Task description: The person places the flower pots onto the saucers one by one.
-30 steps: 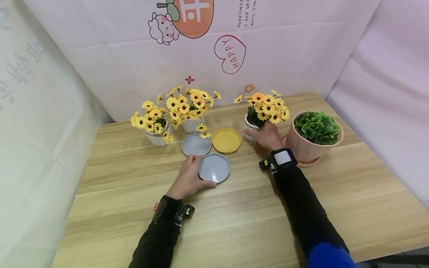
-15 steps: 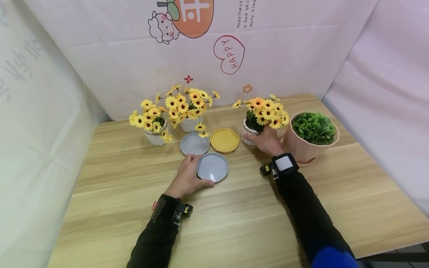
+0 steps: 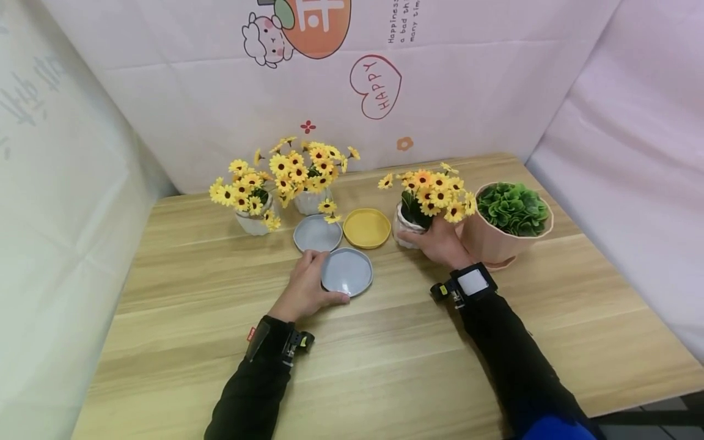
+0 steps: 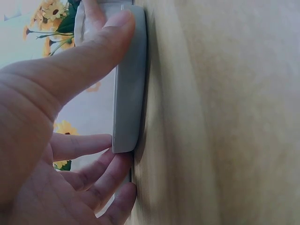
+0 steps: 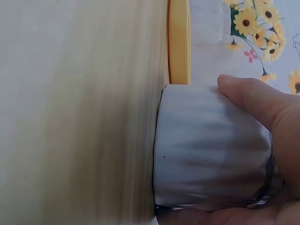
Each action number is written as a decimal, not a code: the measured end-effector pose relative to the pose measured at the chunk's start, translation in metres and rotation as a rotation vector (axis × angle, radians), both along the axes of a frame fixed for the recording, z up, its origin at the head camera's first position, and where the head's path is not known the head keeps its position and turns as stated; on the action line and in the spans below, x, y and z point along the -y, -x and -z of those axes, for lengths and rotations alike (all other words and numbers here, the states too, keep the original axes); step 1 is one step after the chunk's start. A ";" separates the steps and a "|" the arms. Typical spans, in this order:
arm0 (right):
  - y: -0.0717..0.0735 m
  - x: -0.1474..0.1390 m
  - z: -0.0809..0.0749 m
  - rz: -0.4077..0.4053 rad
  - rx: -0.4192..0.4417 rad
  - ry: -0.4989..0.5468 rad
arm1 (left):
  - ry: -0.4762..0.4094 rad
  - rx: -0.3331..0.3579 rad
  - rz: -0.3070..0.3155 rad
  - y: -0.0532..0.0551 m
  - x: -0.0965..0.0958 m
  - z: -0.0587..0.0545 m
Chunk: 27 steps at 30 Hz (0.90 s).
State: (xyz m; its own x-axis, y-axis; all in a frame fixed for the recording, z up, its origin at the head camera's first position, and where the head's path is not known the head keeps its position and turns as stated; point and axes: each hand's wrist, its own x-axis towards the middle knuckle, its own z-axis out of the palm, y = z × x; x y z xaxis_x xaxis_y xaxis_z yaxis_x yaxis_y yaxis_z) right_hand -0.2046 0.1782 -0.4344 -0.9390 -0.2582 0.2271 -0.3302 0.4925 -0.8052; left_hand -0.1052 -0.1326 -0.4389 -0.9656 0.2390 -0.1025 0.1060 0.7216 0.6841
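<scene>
This looks like a small staged filming corner: a wood-grain bench (image 3: 385, 360) walled by a printed back cloth (image 3: 467, 85) and plain-looking side drapes (image 3: 632, 159), with a small camera (image 3: 301, 342) strapped at the wrist. Potted yellow flowers (image 3: 434, 190) and shallow dishes (image 3: 348, 271) lend a homely touch; the wider room is hidden.

A pink pot (image 3: 502, 247) of green leaves (image 3: 513, 209) stands on a wooden table (image 3: 379, 379) before printed cloth (image 3: 467, 85).

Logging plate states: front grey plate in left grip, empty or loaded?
Empty. In the head view the front grey plate shows only bare, glossy surface inside its rim, with the left grip holding its edge.
</scene>
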 end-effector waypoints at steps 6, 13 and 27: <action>-0.009 0.000 0.000 -0.019 0.019 0.011 | 0.007 0.008 -0.009 0.000 0.001 0.000; -0.019 -0.001 -0.002 0.009 0.021 -0.004 | 0.007 0.009 -0.009 -0.001 0.000 -0.003; -0.041 -0.004 -0.005 -0.025 0.129 -0.048 | 0.004 0.025 -0.021 0.000 -0.001 -0.001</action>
